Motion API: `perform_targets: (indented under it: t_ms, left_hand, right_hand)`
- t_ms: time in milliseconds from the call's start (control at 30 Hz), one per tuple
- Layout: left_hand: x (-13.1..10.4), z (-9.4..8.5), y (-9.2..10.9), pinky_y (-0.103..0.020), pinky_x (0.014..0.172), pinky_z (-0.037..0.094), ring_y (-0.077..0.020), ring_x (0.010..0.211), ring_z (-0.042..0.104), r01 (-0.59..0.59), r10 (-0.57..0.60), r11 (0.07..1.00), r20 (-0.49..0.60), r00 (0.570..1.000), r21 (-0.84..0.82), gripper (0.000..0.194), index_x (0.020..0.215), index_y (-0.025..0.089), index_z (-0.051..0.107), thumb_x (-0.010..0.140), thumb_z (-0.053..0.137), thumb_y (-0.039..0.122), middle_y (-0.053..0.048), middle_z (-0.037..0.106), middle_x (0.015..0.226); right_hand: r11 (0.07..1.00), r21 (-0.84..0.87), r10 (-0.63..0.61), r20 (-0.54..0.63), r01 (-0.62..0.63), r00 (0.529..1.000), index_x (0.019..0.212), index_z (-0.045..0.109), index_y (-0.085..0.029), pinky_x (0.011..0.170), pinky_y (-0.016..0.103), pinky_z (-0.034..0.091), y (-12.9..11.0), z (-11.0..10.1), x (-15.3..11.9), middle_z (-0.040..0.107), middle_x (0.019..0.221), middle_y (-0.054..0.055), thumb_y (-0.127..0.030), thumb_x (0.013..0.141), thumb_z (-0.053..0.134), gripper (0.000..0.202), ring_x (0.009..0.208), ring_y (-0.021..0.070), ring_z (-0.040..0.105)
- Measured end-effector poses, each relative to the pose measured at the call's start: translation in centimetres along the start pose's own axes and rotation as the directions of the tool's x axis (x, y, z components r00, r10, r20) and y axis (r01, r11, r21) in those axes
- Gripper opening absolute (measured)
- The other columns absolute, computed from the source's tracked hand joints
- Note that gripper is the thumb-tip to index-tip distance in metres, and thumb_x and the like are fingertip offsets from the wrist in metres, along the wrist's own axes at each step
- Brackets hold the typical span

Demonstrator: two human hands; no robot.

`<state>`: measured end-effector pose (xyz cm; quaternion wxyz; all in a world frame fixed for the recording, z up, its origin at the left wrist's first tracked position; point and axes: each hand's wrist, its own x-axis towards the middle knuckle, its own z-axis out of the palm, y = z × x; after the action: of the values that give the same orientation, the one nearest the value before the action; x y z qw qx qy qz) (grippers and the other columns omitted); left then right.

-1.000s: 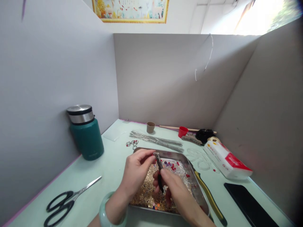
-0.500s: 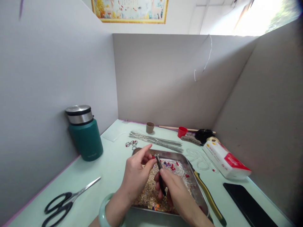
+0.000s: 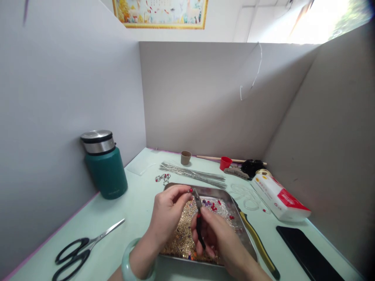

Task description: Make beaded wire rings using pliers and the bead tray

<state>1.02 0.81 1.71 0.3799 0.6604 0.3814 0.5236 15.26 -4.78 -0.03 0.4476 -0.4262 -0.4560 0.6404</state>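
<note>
My left hand (image 3: 168, 208), with a pale green bangle (image 3: 129, 260) at its wrist, pinches a small red bead (image 3: 191, 190) between thumb and forefinger. My right hand (image 3: 218, 230) is closed round small pliers with dark handles (image 3: 199, 228); their metal tip points up beside the bead. Whether the tip touches the bead is too small to tell. Both hands are over a metal tray (image 3: 247, 238) of gold, clear, red and purple beads.
A green flask (image 3: 107, 171) and scissors (image 3: 88, 248) lie to the left. Behind the tray are thin wires (image 3: 193, 174), a beaded chain (image 3: 163, 178), a brown cup (image 3: 185, 157) and a red cup (image 3: 225, 163). Yellow-handled pliers (image 3: 259, 246), a tissue pack (image 3: 279, 197) and a black phone (image 3: 307, 253) are at right.
My left fingers have closed together around the bead, the forefinger now lower. The pliers in my right hand have turned more upright, and the red bead shows more clearly.
</note>
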Motion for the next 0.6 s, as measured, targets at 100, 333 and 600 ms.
perform_targets:
  t_ms: [100,333,600]
  left_hand:
    - [-0.08,0.00,-0.02,-0.030,0.072,0.055,-0.0181,0.076,0.068,0.072,-0.072,0.997,0.008,0.997,-0.037,0.013,0.087,0.018,0.069,0.082,0.059,0.025,-0.003,0.072,0.079]
    - [0.00,-0.08,0.12,-0.028,0.072,0.055,-0.0166,0.076,0.067,-0.059,0.062,0.994,-0.029,0.998,0.096,0.014,0.086,0.019,0.070,0.082,0.057,0.020,-0.003,0.072,0.082]
    - [-0.04,-0.21,-0.06,-0.029,0.075,0.055,-0.0162,0.078,0.067,-0.043,0.050,0.993,-0.057,0.997,0.112,0.014,0.088,0.020,0.070,0.082,0.058,0.021,-0.002,0.073,0.085]
  right_hand:
    - [0.992,-0.114,-0.056,-0.025,0.053,0.998,0.087,0.059,-0.014,0.037,0.018,0.031,-0.48,0.28,-0.43,0.062,0.076,0.006,-0.053,0.091,0.039,0.045,0.055,0.0123,0.058]
    - [0.939,-0.326,-0.144,-0.088,0.108,0.986,0.089,0.061,-0.017,0.047,0.022,0.037,-0.56,0.23,-0.59,0.060,0.078,0.003,-0.049,0.093,0.037,0.040,0.066,0.0141,0.057]
    - [0.934,-0.351,-0.105,-0.085,0.069,0.991,0.086,0.061,-0.016,0.047,0.023,0.034,-0.83,0.18,-0.68,0.061,0.074,0.003,-0.048,0.094,0.036,0.041,0.063,0.0140,0.058]
